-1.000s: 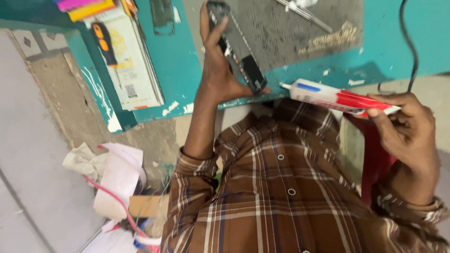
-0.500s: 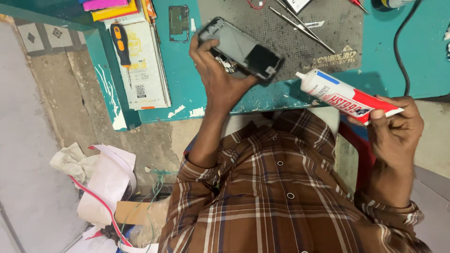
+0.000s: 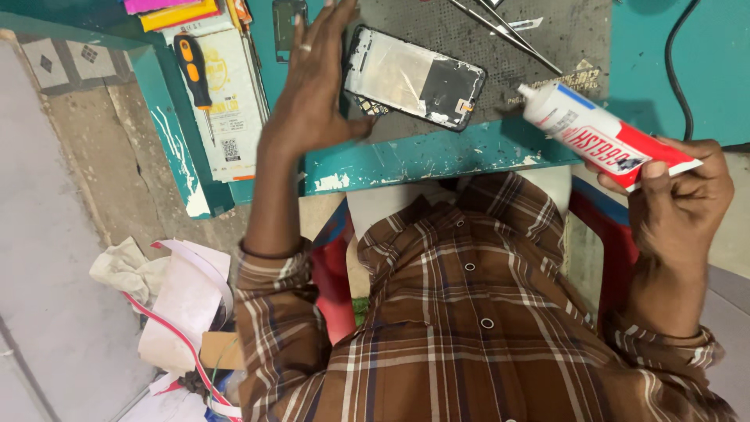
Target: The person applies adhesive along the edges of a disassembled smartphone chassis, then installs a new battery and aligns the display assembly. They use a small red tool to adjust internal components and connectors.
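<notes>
Surface: Teal-painted workbench [image 3: 437,156] is showing chipped paint along its near edge, and a dark grey work mat [image 3: 547,47] is lying on top of it.
Phone frame: opened phone frame [image 3: 416,76] is lying flat on the mat, tilted a little, its inner side facing up with a pale plate on one half and a dark part on the other.
Left hand: left hand [image 3: 316,86] is spreading open with fingers stretched, gripping nothing; the thumb is touching the near left corner of the phone frame and the palm is hovering just beside it.
Right hand: right hand [image 3: 676,191] is clenching round the red tail end of a white and red glue tube [image 3: 598,133], holding it off the bench edge.
Glue tube: nozzle is pointing up and left toward the mat, near the phone frame but apart from it.
Tools on mat: metal tweezers [image 3: 500,23] are lying at the far side of the mat, well apart from both hands.
Left of bench: orange-handled screwdriver [image 3: 192,70] is resting on a printed paper sheet [image 3: 226,101].
Cable: black cable [image 3: 676,70] is running across the teal top at the right.
Clothing: brown checked shirt [image 3: 469,328] is filling the lower view.
Floor: crumpled paper and rags [image 3: 172,297] are lying at the lower left.
</notes>
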